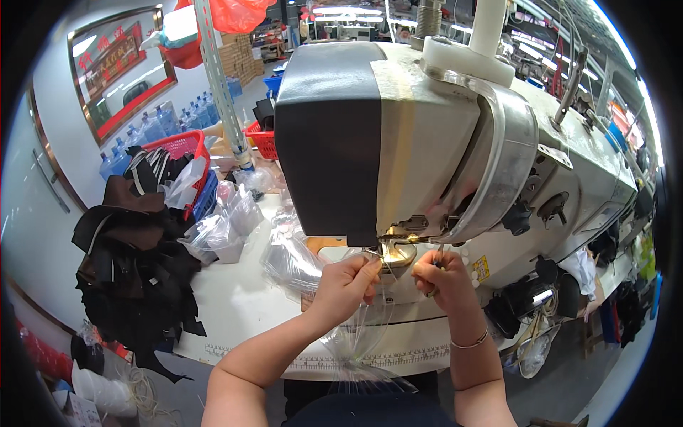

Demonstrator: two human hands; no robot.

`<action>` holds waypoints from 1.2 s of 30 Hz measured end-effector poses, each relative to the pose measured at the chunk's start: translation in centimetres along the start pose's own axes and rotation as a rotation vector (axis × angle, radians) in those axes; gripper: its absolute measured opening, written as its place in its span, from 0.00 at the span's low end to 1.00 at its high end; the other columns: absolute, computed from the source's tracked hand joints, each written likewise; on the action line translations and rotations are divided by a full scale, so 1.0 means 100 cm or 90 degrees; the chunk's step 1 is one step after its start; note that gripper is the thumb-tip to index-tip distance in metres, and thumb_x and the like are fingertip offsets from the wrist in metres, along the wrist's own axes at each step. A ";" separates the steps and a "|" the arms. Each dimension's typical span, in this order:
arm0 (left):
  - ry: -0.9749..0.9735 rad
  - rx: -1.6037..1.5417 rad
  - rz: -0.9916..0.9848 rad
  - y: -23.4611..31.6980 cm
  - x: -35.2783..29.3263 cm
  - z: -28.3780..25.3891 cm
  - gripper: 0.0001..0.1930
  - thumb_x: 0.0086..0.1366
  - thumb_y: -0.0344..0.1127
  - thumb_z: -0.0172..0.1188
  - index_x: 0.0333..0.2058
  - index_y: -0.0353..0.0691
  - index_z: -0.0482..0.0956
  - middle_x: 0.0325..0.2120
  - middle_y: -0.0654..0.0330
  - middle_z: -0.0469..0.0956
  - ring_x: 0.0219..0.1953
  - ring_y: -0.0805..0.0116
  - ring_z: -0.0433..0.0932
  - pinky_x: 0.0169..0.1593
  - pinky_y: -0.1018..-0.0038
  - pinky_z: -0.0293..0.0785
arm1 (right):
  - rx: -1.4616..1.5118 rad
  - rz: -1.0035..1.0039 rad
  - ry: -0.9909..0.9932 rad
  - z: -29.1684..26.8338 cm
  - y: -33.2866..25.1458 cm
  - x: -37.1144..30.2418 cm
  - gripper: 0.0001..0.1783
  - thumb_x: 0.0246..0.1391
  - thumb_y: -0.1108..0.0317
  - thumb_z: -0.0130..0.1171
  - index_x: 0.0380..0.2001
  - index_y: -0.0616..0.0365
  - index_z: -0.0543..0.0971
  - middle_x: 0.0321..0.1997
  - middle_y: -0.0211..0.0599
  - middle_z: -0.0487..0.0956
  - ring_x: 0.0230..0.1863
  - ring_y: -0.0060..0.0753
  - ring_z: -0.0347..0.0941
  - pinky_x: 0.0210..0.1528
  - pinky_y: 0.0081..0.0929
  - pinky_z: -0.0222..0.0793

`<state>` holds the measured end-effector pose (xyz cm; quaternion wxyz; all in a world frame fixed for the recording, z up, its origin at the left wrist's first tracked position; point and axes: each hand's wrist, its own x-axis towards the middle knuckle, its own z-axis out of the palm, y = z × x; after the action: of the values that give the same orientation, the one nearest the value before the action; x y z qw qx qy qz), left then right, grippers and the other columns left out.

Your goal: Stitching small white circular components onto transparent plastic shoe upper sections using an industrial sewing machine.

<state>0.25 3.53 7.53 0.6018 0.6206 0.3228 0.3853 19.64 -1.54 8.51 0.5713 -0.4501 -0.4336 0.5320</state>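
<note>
Plainly, a printed ruler scale (313,361) followed the front edge of the tabletop (242,306), where I saw clear, crinkled plastic (352,349) draped over. Below the sewing machine (327,142), the left hand (347,286) pressed thumb to finger, contents unreadable to me; the right hand (448,283) gripped a small tool (437,265), mostly hidden.

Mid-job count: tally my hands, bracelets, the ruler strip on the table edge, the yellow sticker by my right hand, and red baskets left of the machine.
Hands: 2, left hand and right hand
Bracelet: 1
Ruler strip: 1
Yellow sticker: 1
Red baskets: 2
Total: 7
</note>
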 end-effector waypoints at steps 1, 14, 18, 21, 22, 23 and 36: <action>0.001 0.041 -0.014 0.002 -0.002 0.001 0.19 0.64 0.43 0.50 0.20 0.34 0.72 0.11 0.64 0.70 0.15 0.79 0.70 0.19 0.82 0.65 | -0.006 0.009 0.001 -0.004 -0.001 0.002 0.05 0.45 0.72 0.58 0.20 0.60 0.75 0.16 0.30 0.74 0.16 0.14 0.66 0.19 0.11 0.59; -0.171 0.217 -0.017 0.030 -0.006 -0.011 0.11 0.60 0.39 0.55 0.27 0.38 0.80 0.16 0.65 0.76 0.16 0.80 0.72 0.21 0.83 0.67 | 0.082 -0.025 0.016 -0.065 0.018 0.061 0.06 0.43 0.78 0.56 0.28 0.62 0.76 0.26 0.35 0.77 0.24 0.23 0.70 0.25 0.21 0.63; 0.112 -0.081 0.093 0.037 0.026 -0.054 0.07 0.54 0.30 0.59 0.32 0.35 0.77 0.17 0.64 0.74 0.19 0.77 0.71 0.24 0.82 0.66 | -0.025 -0.137 -0.027 -0.041 0.007 0.061 0.07 0.47 0.74 0.54 0.32 0.61 0.74 0.30 0.35 0.77 0.29 0.25 0.70 0.31 0.23 0.64; 0.347 0.316 0.425 0.041 0.035 -0.063 0.13 0.48 0.26 0.61 0.36 0.36 0.75 0.31 0.58 0.74 0.37 0.66 0.72 0.39 0.74 0.68 | -0.472 -0.401 0.249 -0.001 -0.007 0.039 0.09 0.44 0.71 0.58 0.32 0.59 0.74 0.32 0.38 0.74 0.29 0.32 0.71 0.33 0.25 0.65; 0.395 0.481 0.513 0.045 0.036 -0.064 0.15 0.48 0.28 0.61 0.37 0.35 0.74 0.35 0.56 0.72 0.42 0.58 0.70 0.42 0.69 0.66 | -0.476 -0.401 0.253 -0.001 0.000 0.028 0.09 0.44 0.71 0.58 0.32 0.59 0.74 0.32 0.38 0.74 0.29 0.32 0.71 0.33 0.25 0.65; 0.286 0.556 0.495 0.041 0.039 -0.062 0.15 0.48 0.30 0.61 0.37 0.35 0.74 0.35 0.54 0.72 0.41 0.55 0.69 0.43 0.66 0.66 | -0.506 -0.504 0.318 -0.001 0.010 0.016 0.12 0.42 0.68 0.61 0.32 0.57 0.75 0.34 0.37 0.74 0.29 0.32 0.70 0.33 0.25 0.66; -0.097 0.150 -0.088 0.047 0.032 -0.034 0.07 0.51 0.29 0.61 0.29 0.35 0.77 0.22 0.64 0.76 0.26 0.75 0.74 0.32 0.80 0.69 | -1.005 -0.761 0.210 0.045 0.009 -0.022 0.19 0.35 0.72 0.54 0.37 0.53 0.76 0.42 0.23 0.74 0.32 0.25 0.63 0.28 0.20 0.60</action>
<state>-1.40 7.72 12.43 0.5728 0.6906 0.3608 0.2544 14.88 -3.46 8.55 0.3358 -0.4765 -0.7326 -0.3514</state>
